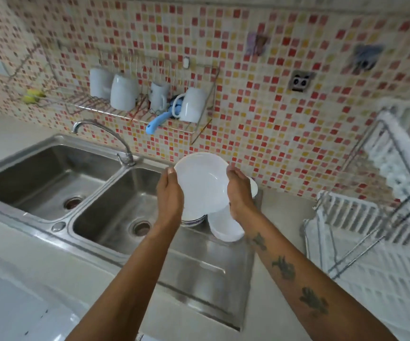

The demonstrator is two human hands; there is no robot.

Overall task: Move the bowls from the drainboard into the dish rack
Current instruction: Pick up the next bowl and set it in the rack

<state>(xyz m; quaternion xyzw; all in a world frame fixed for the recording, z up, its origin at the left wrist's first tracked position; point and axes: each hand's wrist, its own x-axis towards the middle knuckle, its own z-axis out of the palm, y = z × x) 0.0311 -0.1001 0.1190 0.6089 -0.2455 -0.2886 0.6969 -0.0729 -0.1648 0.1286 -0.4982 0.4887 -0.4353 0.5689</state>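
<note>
A white bowl [200, 184] is held up above the steel drainboard [199, 269], tilted so its inside faces me. My left hand [169, 195] grips its left rim and my right hand [239, 190] grips its right rim. Beneath it, more white bowls rest on the drainboard: one [225, 227] below my right wrist, another [254, 187] peeking out behind my right hand, and a stack edge [194, 220] under the held bowl. The white dish rack [383, 242] with a metal frame stands on the counter to the right.
A double steel sink [81, 193] with a curved tap [105, 136] lies to the left. A wire wall rack [137, 104] holds white mugs and a blue-handled tool. A wall socket [300, 81] sits on the mosaic tiles.
</note>
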